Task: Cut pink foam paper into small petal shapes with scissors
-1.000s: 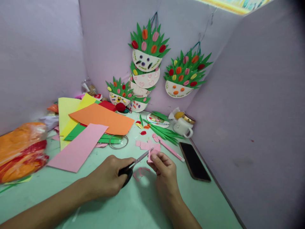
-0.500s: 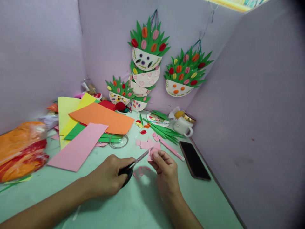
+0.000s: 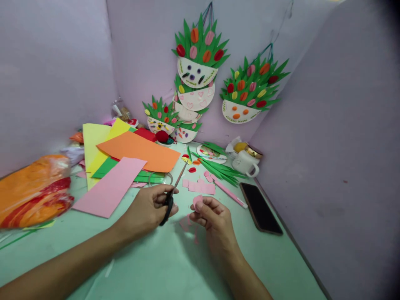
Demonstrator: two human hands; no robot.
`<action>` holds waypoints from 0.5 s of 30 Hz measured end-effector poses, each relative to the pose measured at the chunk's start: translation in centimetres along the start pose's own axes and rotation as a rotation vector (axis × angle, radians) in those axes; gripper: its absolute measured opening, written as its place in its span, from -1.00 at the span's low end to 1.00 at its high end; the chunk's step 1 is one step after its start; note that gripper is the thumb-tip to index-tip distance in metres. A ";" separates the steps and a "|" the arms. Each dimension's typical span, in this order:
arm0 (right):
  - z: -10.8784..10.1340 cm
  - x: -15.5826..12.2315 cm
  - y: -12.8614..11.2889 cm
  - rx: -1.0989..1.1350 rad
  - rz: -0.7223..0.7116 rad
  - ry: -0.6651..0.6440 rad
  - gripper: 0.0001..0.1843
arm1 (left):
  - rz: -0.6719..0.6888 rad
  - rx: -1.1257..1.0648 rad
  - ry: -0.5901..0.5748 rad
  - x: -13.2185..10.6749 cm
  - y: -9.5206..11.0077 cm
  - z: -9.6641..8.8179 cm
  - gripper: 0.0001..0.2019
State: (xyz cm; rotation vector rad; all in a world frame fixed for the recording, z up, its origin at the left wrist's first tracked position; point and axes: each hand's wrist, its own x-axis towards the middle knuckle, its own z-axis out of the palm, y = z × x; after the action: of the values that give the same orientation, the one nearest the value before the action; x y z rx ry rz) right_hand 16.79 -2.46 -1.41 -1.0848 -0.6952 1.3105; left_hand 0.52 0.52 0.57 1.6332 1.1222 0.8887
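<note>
My left hand [image 3: 146,210] grips a pair of black-handled scissors [image 3: 169,206] by the loops, the blades pointing up and away from me. In my right hand [image 3: 215,221], a small rounded piece of pink paper [image 3: 197,201] is pinched between thumb and fingers. The scissor blades stand apart from that piece. Thin pink paper scraps [image 3: 187,223] lie on the table between and below my hands. Just beyond my right hand are several pink paper squares [image 3: 201,187] and a pink pen [image 3: 231,193].
Coloured paper sheets [image 3: 140,150] are piled at the left, beside an orange plastic bag [image 3: 34,187]. A phone [image 3: 261,208] lies at the right, with a white mug [image 3: 245,163] behind it. Green paper leaves [image 3: 215,170] sit further back. Paper-plate flower baskets [image 3: 197,75] hang on the wall.
The scissors have swung upright, away from the pink paper. The piece in my right hand now looks rounded, and a trimmed scrap has dropped onto the table. The view has shifted slightly.
</note>
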 end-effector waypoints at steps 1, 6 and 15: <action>0.1 -0.1 0.1 -0.045 0.019 -0.035 -0.76 | -0.023 -0.046 0.006 -0.1 0.0 0.1 -0.68; 0.4 -0.4 1.2 -0.246 -0.025 -0.209 -0.80 | -0.052 -0.183 0.007 -0.4 0.1 0.6 -0.65; 0.9 -0.8 1.3 -0.156 -0.007 -0.115 -0.79 | -0.118 -0.348 0.035 -0.7 0.1 1.6 -0.64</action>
State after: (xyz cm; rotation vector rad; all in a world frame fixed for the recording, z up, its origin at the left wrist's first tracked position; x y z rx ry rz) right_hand 15.30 -3.10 -2.07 -1.1366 -0.8981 1.3376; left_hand 1.78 -0.67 0.18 1.2593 1.0108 0.9774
